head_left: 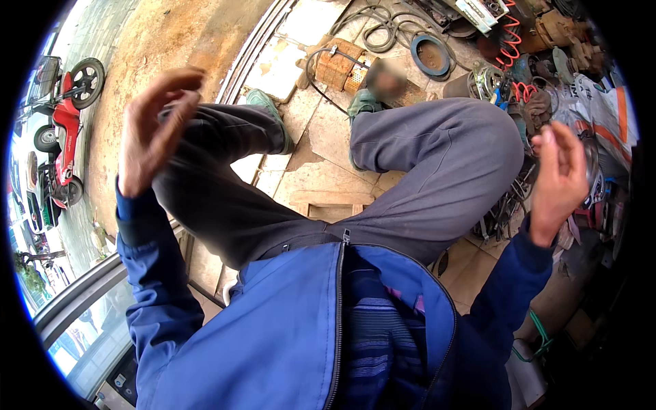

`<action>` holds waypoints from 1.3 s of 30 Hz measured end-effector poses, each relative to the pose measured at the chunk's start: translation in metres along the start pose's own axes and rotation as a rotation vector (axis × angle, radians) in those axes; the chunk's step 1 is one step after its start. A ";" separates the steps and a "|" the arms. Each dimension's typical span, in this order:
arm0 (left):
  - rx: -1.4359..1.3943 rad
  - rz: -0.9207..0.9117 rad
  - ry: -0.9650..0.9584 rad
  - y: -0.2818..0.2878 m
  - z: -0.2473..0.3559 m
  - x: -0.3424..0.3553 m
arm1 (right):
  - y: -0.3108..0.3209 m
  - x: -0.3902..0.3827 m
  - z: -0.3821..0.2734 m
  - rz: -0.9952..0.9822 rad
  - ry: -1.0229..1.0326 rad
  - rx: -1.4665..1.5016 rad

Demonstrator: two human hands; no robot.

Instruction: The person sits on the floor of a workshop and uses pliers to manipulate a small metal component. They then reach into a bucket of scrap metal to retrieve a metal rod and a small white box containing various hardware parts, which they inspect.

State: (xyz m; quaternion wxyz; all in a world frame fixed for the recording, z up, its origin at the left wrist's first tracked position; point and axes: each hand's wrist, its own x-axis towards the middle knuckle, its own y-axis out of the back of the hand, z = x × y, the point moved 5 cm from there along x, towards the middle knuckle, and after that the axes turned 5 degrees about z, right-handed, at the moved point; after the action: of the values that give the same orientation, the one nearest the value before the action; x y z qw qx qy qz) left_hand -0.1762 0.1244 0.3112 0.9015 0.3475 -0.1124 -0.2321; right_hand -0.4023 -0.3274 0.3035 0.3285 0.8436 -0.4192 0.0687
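Observation:
My left hand [156,130] is raised in the air over my left knee, its fingers loosely curved and apart from the thumb. Nothing shows between them. On the other side, my right hand [560,179] hangs in the air beyond my right knee, with the fingers slightly bent and no object in the palm. Cluttered tools and machine parts lie below and behind it, the nearest being a white sack [605,119] with orange stripes. Between my shoes sits a rusty orange box [339,63] with a black cable.
A blue-rimmed round part [431,56], a grey hose [391,29] and a red coiled hose [510,48] lie on the tiled floor ahead. Metal door tracks [247,55] run along the left. Outside stands a red motorcycle [66,130]; a glass door [96,335] is beside me.

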 end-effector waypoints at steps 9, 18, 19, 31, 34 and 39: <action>-0.792 -0.972 -0.521 -0.083 0.144 -0.196 | -0.022 -0.163 -0.057 -0.630 0.154 0.020; -0.828 -0.963 -0.542 -0.071 0.143 -0.206 | -0.094 -0.196 -0.135 -1.089 0.430 0.352; -0.817 -0.945 -0.557 -0.068 0.142 -0.205 | -0.106 -0.199 -0.140 -1.197 0.435 0.319; -0.343 -0.448 -0.067 -0.079 0.019 -0.194 | -0.134 -0.216 -0.127 -1.352 0.524 0.260; -0.261 -0.582 -0.168 -0.094 0.010 -0.203 | -0.138 -0.214 -0.126 -1.389 0.428 0.275; -0.242 -0.578 -0.232 -0.098 0.017 -0.188 | -0.152 -0.214 -0.130 -1.470 0.432 0.318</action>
State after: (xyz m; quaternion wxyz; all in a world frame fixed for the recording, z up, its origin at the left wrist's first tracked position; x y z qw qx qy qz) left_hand -0.3791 0.1438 0.2492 0.8143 0.2266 -0.0830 -0.5278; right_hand -0.4040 -0.0403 0.2451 0.2391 0.9097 0.3350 0.0555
